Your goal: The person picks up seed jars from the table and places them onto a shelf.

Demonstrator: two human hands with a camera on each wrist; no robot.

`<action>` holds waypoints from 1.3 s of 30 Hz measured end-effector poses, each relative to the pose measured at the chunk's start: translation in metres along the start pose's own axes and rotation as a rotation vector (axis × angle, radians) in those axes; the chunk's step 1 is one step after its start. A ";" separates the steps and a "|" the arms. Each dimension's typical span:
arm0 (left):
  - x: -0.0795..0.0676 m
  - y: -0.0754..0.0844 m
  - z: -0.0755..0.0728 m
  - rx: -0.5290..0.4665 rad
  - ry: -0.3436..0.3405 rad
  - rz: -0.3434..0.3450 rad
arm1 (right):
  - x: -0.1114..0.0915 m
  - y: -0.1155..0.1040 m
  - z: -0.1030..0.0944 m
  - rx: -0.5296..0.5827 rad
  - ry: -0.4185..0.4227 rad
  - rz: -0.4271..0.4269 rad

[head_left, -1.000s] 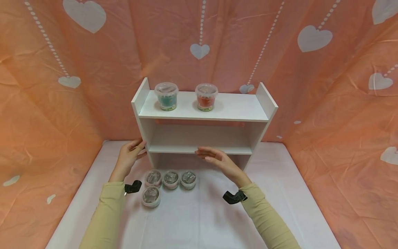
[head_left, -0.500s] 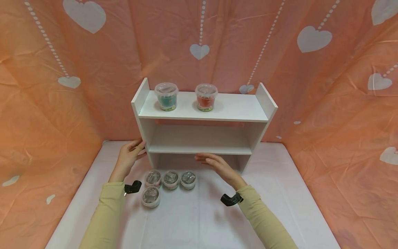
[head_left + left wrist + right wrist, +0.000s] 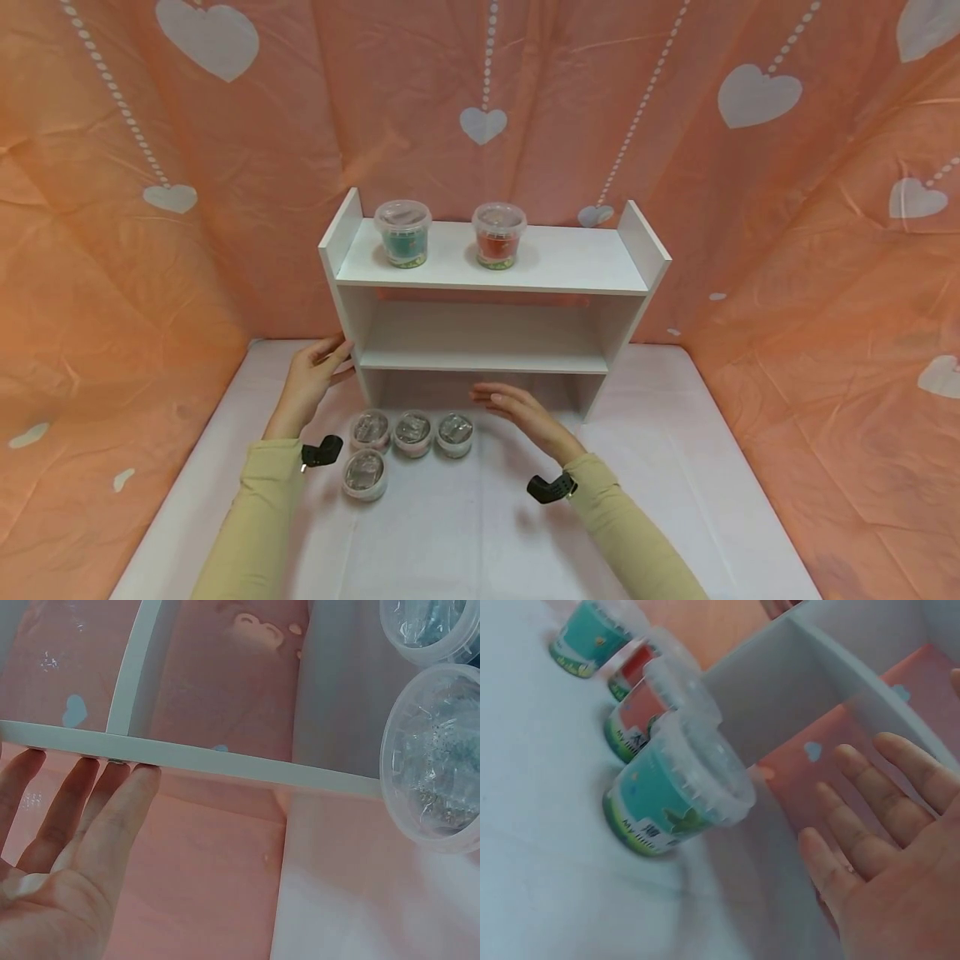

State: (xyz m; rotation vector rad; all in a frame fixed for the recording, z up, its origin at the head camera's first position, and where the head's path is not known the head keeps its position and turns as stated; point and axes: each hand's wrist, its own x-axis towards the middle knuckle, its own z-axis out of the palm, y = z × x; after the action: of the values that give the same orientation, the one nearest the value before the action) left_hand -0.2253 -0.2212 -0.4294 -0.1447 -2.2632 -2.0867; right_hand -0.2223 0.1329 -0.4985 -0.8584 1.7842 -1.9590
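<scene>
My left hand (image 3: 306,385) is at the left side panel of a white shelf unit (image 3: 483,360). In the left wrist view its fingertips (image 3: 146,776) press against the panel's edge, fingers extended. My right hand (image 3: 525,415) holds nothing; its fingers stretch left in front of the lowest compartment. In the right wrist view the palm and spread fingers (image 3: 855,817) show beside several lidded plastic cups. The nearest is a teal-labelled cup (image 3: 679,787), with a red-labelled cup (image 3: 649,709) beside it. From the head, the rightmost cup (image 3: 454,435) sits just left of the right fingertips.
On the top shelf stand a green lidded cup (image 3: 403,233) and a red one (image 3: 498,235). Three cups line up before the unit, and another cup (image 3: 364,474) stands nearer the front. Orange cloth (image 3: 135,275) with white hearts encloses the white table (image 3: 480,533).
My right hand has moved down toward the table front, from the middle shelf's edge to the lowest compartment. My left hand stays at the side panel, and the cups have not moved.
</scene>
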 end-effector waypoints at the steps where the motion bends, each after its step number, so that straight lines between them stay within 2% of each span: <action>1: 0.000 0.000 0.000 0.001 0.000 0.000 | 0.000 0.002 0.000 -0.005 0.008 0.013; 23: 0.001 -0.003 -0.001 -0.007 0.008 0.004 | 0.003 0.037 0.000 0.036 0.065 0.096; 28: 0.001 -0.002 0.000 0.002 0.012 -0.004 | 0.001 0.040 0.004 0.043 0.079 0.131; 33: 0.001 -0.002 0.000 0.008 0.011 -0.014 | 0.001 0.042 0.008 0.028 0.074 0.129; 39: 0.001 -0.002 0.000 0.002 0.013 -0.017 | 0.001 0.044 0.012 0.017 0.107 0.163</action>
State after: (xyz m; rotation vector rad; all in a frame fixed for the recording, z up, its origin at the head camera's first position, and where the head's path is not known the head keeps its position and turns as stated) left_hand -0.2264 -0.2215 -0.4312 -0.1129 -2.2668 -2.0875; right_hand -0.2211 0.1167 -0.5416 -0.5923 1.8311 -1.9445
